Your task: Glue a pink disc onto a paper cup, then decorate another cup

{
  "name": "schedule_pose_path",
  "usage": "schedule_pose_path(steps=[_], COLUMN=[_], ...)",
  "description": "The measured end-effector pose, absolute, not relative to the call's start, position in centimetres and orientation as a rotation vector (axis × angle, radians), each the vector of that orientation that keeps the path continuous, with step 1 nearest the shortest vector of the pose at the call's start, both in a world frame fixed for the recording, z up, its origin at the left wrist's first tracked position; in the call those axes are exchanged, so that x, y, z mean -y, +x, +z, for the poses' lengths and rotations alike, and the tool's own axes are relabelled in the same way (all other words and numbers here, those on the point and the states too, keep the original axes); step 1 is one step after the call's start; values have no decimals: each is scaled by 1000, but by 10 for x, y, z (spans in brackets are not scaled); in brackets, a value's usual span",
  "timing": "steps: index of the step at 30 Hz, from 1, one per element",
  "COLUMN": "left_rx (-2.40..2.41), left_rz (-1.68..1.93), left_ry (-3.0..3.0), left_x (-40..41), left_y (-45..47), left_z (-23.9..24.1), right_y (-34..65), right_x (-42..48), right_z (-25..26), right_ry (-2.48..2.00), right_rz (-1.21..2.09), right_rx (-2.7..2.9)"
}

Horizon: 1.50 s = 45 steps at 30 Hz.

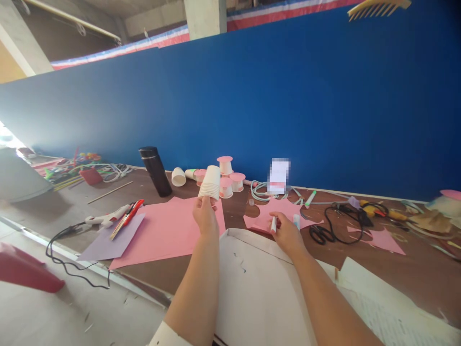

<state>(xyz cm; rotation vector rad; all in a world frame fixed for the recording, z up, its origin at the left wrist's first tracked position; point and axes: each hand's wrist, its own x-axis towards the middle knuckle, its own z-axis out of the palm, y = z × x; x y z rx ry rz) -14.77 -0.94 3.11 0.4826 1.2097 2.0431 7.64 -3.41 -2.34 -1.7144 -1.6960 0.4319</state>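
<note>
My left hand (205, 212) is closed around the rim end of a stack of nested white paper cups (211, 181), held tilted above pink paper sheets (169, 226). Between the fingers of my right hand (286, 233) is a small white tube (273, 224); I cannot tell whether it is a glue stick or a marker. Under and beyond that hand lies a cut pink paper (262, 210) with scalloped edges. A second short white-and-blue tube (296, 221) is beside the fingers. Just past the cup stack, cups capped with pink paper discs (236, 181) stand grouped, one on top of others.
A black tumbler (155, 171) and a tipped white cup (178, 177) are at the left. A glue gun (108, 217) and a red cutter (127, 218) lie on purple paper (108, 242). Black scissors (321, 235), cables and a pixelated phone (278, 176) are rightward. A blue partition (252, 105) borders the table.
</note>
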Motion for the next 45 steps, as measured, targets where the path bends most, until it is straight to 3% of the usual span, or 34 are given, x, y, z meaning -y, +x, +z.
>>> schedule_pose_path(steps=[7,16,26,45], left_rx=[-1323,-1140,-872,-1006], left_rz=[1759,1354,1218,1182], left_ry=[880,1012,1003,1141], left_x=[22,31,38,51], left_y=[-135,-89,-53,-44], left_z=[33,21,4,10], right_y=[75,62,56,75], right_x=[34,29,28,21], right_z=[-23,-7,-9,0], right_ry=[-1653,-955,-870,-901], right_rz=[472,1072,988,810], right_rx=[1579,618,589,387])
